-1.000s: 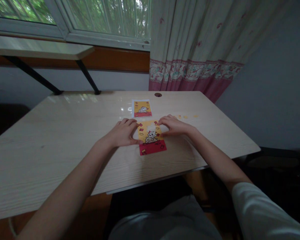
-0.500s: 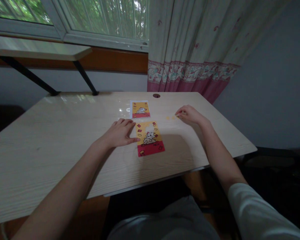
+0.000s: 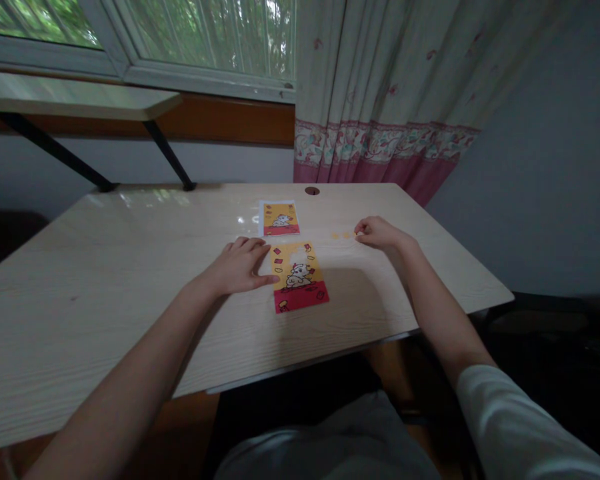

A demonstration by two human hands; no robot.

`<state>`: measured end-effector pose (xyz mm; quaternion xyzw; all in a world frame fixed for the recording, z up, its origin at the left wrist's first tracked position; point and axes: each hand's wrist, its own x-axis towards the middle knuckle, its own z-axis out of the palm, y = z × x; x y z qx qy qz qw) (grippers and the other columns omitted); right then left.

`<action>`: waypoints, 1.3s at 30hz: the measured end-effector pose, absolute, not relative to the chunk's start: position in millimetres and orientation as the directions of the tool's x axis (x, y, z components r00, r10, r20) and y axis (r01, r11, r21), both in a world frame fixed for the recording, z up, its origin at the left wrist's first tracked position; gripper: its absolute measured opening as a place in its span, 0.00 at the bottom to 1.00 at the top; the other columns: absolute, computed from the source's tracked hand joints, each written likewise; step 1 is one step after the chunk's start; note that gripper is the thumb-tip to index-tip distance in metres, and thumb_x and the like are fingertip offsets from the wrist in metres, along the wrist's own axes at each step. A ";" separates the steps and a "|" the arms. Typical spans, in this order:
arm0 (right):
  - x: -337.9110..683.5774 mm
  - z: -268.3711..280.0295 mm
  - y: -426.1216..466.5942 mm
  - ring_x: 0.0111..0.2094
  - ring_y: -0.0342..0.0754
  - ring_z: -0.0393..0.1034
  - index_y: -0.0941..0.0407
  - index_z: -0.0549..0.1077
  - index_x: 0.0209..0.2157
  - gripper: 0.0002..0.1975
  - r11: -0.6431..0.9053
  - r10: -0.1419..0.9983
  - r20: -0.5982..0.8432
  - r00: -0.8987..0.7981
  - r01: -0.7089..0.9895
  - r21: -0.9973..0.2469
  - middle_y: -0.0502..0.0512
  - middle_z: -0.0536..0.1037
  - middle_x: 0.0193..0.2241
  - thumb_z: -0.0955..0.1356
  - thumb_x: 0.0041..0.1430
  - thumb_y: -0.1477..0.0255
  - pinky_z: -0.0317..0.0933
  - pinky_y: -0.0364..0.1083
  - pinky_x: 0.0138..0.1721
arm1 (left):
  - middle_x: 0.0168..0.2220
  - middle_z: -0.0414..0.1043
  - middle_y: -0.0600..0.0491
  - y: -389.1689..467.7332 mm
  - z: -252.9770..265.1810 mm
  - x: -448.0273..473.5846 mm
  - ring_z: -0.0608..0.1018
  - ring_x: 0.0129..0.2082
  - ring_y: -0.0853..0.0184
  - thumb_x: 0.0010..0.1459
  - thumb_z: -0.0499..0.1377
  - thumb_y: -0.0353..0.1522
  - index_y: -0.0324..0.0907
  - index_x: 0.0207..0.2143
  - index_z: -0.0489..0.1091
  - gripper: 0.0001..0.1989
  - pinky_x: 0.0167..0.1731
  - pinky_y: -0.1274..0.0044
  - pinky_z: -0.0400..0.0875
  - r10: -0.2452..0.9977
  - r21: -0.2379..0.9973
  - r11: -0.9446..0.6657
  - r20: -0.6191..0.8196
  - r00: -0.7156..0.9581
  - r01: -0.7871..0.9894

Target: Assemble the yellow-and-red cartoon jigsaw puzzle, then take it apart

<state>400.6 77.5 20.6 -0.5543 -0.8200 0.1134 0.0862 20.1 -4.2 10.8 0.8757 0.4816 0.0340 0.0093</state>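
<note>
A yellow-and-red jigsaw puzzle [image 3: 300,293] with a cartoon white animal lies flat on the table, and a pale gap shows in its upper part. My left hand [image 3: 243,267] rests at its left side, fingers and thumb spread, the thumb touching its left edge. Behind it lies a smaller picture sheet [image 3: 281,220] with the same design. To the right, two small yellow puzzle pieces [image 3: 341,235] sit on the tabletop. Beside them my right hand [image 3: 379,233] is closed in a pinch, with a small yellow puzzle piece [image 3: 358,233] at its fingertips.
The light wooden table [image 3: 130,280] spans the view, with a round brown cable hole [image 3: 312,191] near its back edge. A raised shelf [image 3: 80,93] on black legs stands at the back left. A curtain [image 3: 375,143] hangs behind the table.
My right hand has shifted slightly right and towards me, its fingertips pinched at a small yellow piece. The left hand and the puzzle stay in place.
</note>
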 end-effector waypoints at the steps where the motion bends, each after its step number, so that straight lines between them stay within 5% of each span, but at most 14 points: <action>1: 401.3 20.8 77.2 0.27 0.45 0.67 0.60 0.76 0.34 0.10 0.352 0.930 0.003 -0.368 0.888 -0.297 0.57 0.77 0.29 0.68 0.49 0.72 0.60 0.43 0.31 | 0.57 0.62 0.39 -4.2 10.8 20.1 0.65 0.54 0.46 0.51 0.50 0.60 0.39 0.56 0.64 0.41 0.49 0.59 0.61 0.844 0.049 -0.536 0.050 0.534 0.843; 11: 397.7 19.9 73.5 0.26 0.41 0.65 0.59 0.73 0.35 0.12 0.299 0.933 -0.004 -0.361 0.779 -0.551 0.53 0.75 0.28 0.67 0.44 0.77 0.58 0.40 0.28 | 0.57 0.63 0.39 -2.7 8.3 19.0 0.65 0.54 0.46 0.50 0.51 0.60 0.39 0.55 0.64 0.41 0.50 0.59 0.61 0.842 0.062 -0.539 0.065 0.536 0.840; 15: 383.5 27.1 67.2 0.25 0.41 0.64 0.60 0.74 0.41 0.16 0.337 0.924 0.104 -0.368 0.655 -0.677 0.52 0.74 0.26 0.67 0.49 0.72 0.58 0.41 0.26 | 0.55 0.64 0.39 -1.4 9.3 19.1 0.66 0.53 0.48 0.52 0.53 0.57 0.38 0.54 0.65 0.38 0.50 0.60 0.62 0.830 0.104 -0.555 0.123 0.543 0.825; 23: 302.6 13.5 40.9 0.28 0.43 0.70 0.59 0.73 0.33 0.13 0.188 0.906 0.096 -0.413 0.188 -0.964 0.53 0.77 0.25 0.72 0.46 0.66 0.64 0.44 0.32 | 0.40 0.75 0.47 -5.6 10.9 38.9 0.73 0.42 0.62 0.59 0.55 0.39 0.40 0.40 0.74 0.14 0.46 0.67 0.66 0.806 0.484 -0.591 0.344 0.481 0.645; 27: 271.7 4.6 24.2 0.26 0.42 0.70 0.57 0.71 0.32 0.13 0.088 0.908 0.043 -0.417 0.091 -0.992 0.52 0.78 0.24 0.74 0.45 0.66 0.63 0.43 0.29 | 0.34 0.76 0.49 -12.4 12.9 56.2 0.74 0.34 0.66 0.57 0.56 0.37 0.41 0.34 0.75 0.11 0.37 0.72 0.67 0.871 0.672 -0.487 0.329 0.365 0.558; 33: 261.0 3.4 15.6 0.25 0.41 0.68 0.55 0.71 0.33 0.11 0.087 0.903 0.032 -0.427 0.110 -0.990 0.50 0.78 0.24 0.73 0.49 0.66 0.61 0.41 0.27 | 0.28 0.75 0.51 -13.1 11.2 67.7 0.70 0.27 0.69 0.53 0.59 0.36 0.40 0.28 0.75 0.09 0.29 0.76 0.64 0.920 0.780 -0.392 0.318 0.230 0.487; 39: 272.8 9.3 17.8 0.32 0.44 0.70 0.56 0.75 0.34 0.08 0.461 0.854 0.329 -0.403 0.293 -0.838 0.54 0.79 0.32 0.69 0.55 0.67 0.62 0.44 0.35 | 0.25 0.73 0.51 -7.5 1.2 65.7 0.70 0.24 0.70 0.51 0.60 0.36 0.38 0.28 0.74 0.10 0.26 0.77 0.64 0.963 0.894 -0.269 0.242 0.118 0.358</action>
